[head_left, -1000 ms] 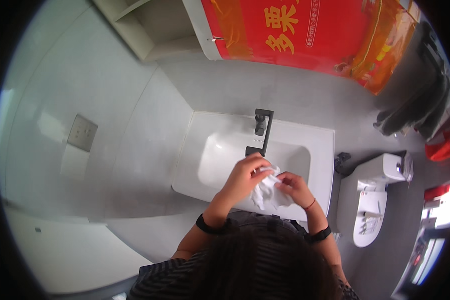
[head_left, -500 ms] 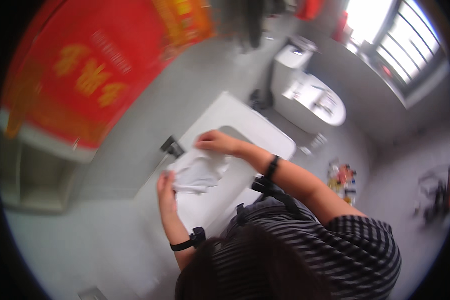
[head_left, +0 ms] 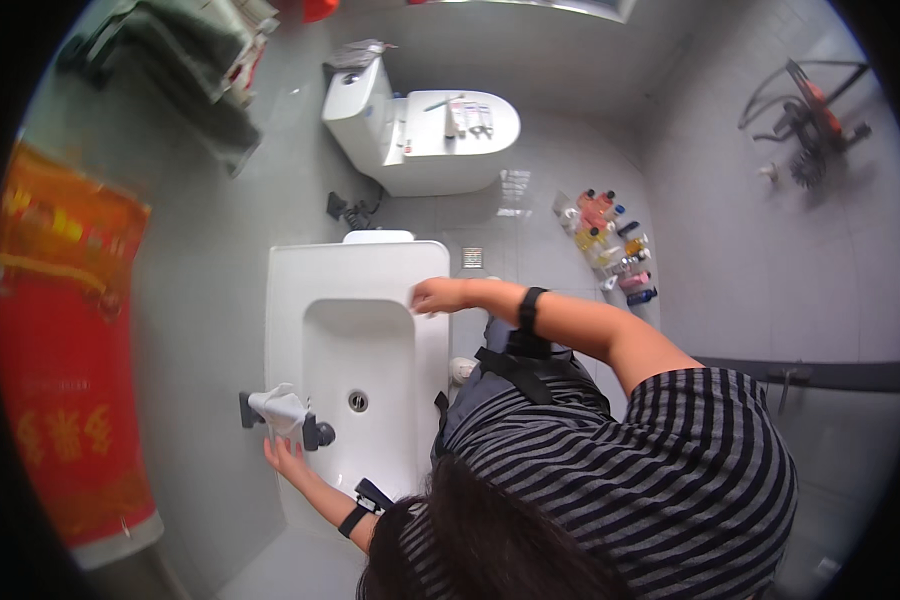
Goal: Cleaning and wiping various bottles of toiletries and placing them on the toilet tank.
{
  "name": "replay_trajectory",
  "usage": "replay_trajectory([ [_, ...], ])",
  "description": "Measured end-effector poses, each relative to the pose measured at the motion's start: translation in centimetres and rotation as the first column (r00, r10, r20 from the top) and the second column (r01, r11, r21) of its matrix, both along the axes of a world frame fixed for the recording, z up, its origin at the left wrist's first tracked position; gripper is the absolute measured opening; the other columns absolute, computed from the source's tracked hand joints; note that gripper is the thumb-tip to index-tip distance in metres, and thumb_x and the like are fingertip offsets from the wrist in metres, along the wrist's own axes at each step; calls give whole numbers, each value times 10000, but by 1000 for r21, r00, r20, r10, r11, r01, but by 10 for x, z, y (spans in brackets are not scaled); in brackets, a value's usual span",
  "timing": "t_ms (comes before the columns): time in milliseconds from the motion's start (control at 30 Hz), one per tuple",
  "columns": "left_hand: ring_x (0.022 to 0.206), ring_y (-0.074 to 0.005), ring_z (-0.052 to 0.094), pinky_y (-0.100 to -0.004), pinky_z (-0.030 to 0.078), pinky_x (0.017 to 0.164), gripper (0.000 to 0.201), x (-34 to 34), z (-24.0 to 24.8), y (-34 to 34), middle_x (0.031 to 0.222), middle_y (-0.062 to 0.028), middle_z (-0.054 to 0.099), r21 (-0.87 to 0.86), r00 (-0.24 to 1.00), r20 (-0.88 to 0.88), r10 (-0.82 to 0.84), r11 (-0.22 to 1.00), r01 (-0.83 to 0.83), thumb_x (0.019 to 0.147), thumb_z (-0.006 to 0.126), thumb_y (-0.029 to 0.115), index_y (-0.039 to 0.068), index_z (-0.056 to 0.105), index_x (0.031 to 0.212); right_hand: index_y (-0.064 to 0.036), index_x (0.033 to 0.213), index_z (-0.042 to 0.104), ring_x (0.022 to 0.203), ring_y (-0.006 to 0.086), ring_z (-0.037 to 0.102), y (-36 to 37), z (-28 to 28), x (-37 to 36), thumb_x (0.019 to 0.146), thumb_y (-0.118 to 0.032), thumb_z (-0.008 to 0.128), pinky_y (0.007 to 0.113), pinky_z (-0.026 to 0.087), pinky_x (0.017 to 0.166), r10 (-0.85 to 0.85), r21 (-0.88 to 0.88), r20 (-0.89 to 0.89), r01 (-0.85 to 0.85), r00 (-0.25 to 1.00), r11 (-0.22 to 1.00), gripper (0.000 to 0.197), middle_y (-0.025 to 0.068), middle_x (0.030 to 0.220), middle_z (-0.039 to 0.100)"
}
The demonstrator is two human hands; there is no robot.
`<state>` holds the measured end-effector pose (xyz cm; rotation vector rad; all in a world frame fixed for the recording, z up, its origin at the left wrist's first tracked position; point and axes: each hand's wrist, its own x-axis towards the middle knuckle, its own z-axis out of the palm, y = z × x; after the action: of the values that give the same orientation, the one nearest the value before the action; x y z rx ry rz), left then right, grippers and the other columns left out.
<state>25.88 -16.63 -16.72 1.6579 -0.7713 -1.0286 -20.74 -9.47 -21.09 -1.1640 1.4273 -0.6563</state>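
A crumpled white cloth (head_left: 283,408) lies over the dark grey faucet (head_left: 317,434) at the left of the white sink (head_left: 290,270). From the near side my left hand (head_left: 286,458) grips the cloth, its fingers against the faucet's body. Part of those fingers is hidden by the cloth. My right hand (head_left: 438,296) hovers by the sink's right rim, away from the cloth. Its fingers point down and are blurred, and I see nothing in them. The basin below shows a round metal drain (head_left: 358,400).
Beyond the sink stands a white toilet (head_left: 410,175) with several tubes (head_left: 470,118) on its lid. Several bottles (head_left: 610,240) stand on the floor at right. Grey cloths (head_left: 185,75) hang at far left above a red printed sheet (head_left: 65,380). A floor drain (head_left: 472,258) lies beyond the sink.
The cloth, held between both hands above the basin before, is now on the faucet in my left hand. My right hand has let go and moved right. The view has turned.
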Motion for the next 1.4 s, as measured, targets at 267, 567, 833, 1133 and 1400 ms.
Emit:
replay_trajectory([
  [267, 1218, -291, 404, -436, 399, 956, 511, -116, 72, 50, 1377, -134, 361, -239, 698, 710, 92, 964, 115, 882, 565, 150, 57, 379, 1349, -107, 952, 606, 631, 134, 633, 273, -77, -142, 866, -267, 584, 243, 472, 493, -977, 434, 43, 877, 207, 205, 183, 51, 765, 657],
  [567, 1247, -318, 374, -441, 328, 1024, 452, -297, 75, 51, 1358, -158, 367, -318, 574, 808, -134, 721, 616, 846, 536, 28, 25, 419, 1282, -85, 864, 638, 485, 116, 497, 437, -144, -105, 847, -190, 586, 268, 436, 447, -962, 788, -183, 615, 201, -22, 119, 21, 670, 593],
  [833, 1038, -228, 563, -349, 431, 919, 351, -452, 0, 50, 1110, -158, 609, 513, -421, 8, -907, -358, 781, 909, 569, 204, 46, 519, 1219, -97, 905, 643, 680, 226, 640, 532, -203, -185, 838, -207, 567, 368, 500, 572, -962, 367, -272, 927, 33, -72, 149, 121, 779, 667],
  [1133, 996, -182, 570, -307, 420, 900, 363, -532, -24, 86, 1123, -105, 610, 570, -358, -80, -930, -338, 749, 931, 527, 215, 23, 499, 1238, -104, 1085, 537, 1095, 332, 477, 637, -23, -229, 740, -42, 602, 446, 382, 930, -202, -765, -516, 554, -832, -327, 357, 131, 1125, 534],
  [1400, 1010, -208, 588, -312, 442, 896, 320, -597, -45, 85, 1093, -133, 628, 552, -575, 38, -817, -463, 694, 932, 524, 198, -6, 554, 1176, -141, 1094, 556, 1096, 288, 478, 698, 77, -211, 754, -144, 588, 453, 335, 918, 264, -915, -390, 337, -882, -223, 341, 62, 1164, 533],
])
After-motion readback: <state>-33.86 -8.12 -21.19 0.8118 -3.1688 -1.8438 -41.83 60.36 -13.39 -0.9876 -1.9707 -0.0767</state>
